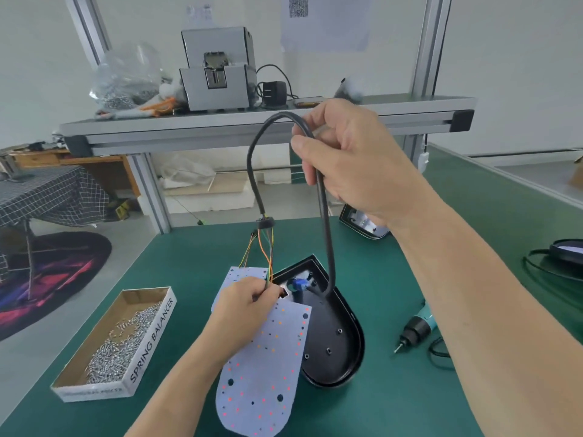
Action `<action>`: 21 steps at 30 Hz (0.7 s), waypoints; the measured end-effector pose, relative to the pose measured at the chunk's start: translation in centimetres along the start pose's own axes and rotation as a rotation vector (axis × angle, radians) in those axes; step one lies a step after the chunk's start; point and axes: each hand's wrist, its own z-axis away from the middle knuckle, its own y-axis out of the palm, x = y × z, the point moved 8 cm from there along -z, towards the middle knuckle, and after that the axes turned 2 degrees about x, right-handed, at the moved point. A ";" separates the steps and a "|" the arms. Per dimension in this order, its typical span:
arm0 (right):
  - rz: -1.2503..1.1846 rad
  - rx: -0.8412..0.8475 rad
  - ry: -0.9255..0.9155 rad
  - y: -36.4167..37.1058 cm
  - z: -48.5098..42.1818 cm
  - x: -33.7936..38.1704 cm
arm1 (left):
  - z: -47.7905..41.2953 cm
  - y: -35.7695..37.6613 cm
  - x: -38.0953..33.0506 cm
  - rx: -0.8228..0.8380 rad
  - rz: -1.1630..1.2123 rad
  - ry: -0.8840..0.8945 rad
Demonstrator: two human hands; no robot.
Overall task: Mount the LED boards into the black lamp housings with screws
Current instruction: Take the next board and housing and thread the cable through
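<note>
A pale LED board [265,367] dotted with red and orange LEDs lies tilted over the left side of a black lamp housing [337,339] on the green table. My left hand [243,313] grips the board's upper part where thin coloured wires [263,250] join it. Those wires run up into a black cable [258,159] that loops high and drops back into the housing. My right hand [350,159], raised above the table, pinches the top of that loop. A blue connector [299,283] sits inside the housing.
A cardboard box of screws [120,345] stands at the left. A teal electric screwdriver [416,326] lies to the right of the housing. Other lamp housings [362,223] sit behind and at the far right [564,249]. A screw feeder machine [217,70] stands on the shelf.
</note>
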 end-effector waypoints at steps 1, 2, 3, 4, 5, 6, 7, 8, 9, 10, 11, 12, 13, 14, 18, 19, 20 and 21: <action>-0.016 0.003 0.002 0.0 0.2 0.0 | -0.1 -0.2 -0.2 -0.015 -0.002 0.014; -0.034 0.004 0.005 0.0 0.4 0.0 | -0.1 -0.4 -0.6 -0.025 -0.008 0.035; -0.057 0.004 0.008 0.0 0.6 0.0 | -0.2 -0.5 -0.9 -0.027 -0.013 0.058; -0.081 0.001 0.009 0.0 0.7 0.1 | -0.2 -0.6 -1.1 -0.029 -0.012 0.077; -0.102 -0.005 0.008 -0.1 0.8 0.1 | -0.2 -0.6 -1.1 -0.035 -0.011 0.088; -0.114 -0.018 0.002 -0.2 0.8 0.2 | -0.3 -0.7 -1.1 -0.044 -0.012 0.092; -0.115 -0.037 -0.009 -0.4 0.8 0.4 | -0.2 -0.6 -1.2 -0.051 -0.016 0.095; -0.109 -0.062 -0.029 -0.6 0.8 0.6 | -0.1 -0.6 -1.4 -0.055 -0.022 0.102; -0.095 -0.091 -0.056 -0.9 0.8 0.9 | 0.0 -0.6 -1.6 -0.051 -0.025 0.113; -0.073 -0.123 -0.091 -1.2 0.8 1.2 | 0.1 -0.5 -1.9 -0.038 -0.023 0.127; -0.040 -0.158 -0.135 -1.5 0.8 1.6 | 0.2 -0.3 -2.2 -0.014 -0.016 0.146; 0.004 -0.193 -0.189 -1.8 0.9 2.2 | 0.4 0.0 -2.5 0.013 -0.011 0.166; 0.054 -0.225 -0.249 -1.9 1.0 2.8 | 0.6 0.2 -2.9 0.039 -0.012 0.186; 0.112 -0.251 -0.307 -2.1 1.1 3.3 | 0.8 0.3 -3.2 0.057 -0.017 0.208; 0.333 -0.281 -0.493 -2.1 1.2 5.0 | 0.8 0.5 -3.6 0.079 0.001 0.203; 0.366 -0.283 -0.518 -2.1 1.3 5.2 | 0.7 0.6 -3.3 0.102 0.030 0.158; 0.387 -0.278 -0.522 -2.1 1.3 5.2 | 0.7 0.7 -2.9 0.127 0.060 0.112; 0.399 -0.261 -0.502 -1.9 1.2 5.0 | 0.7 0.8 -2.6 0.148 0.084 0.076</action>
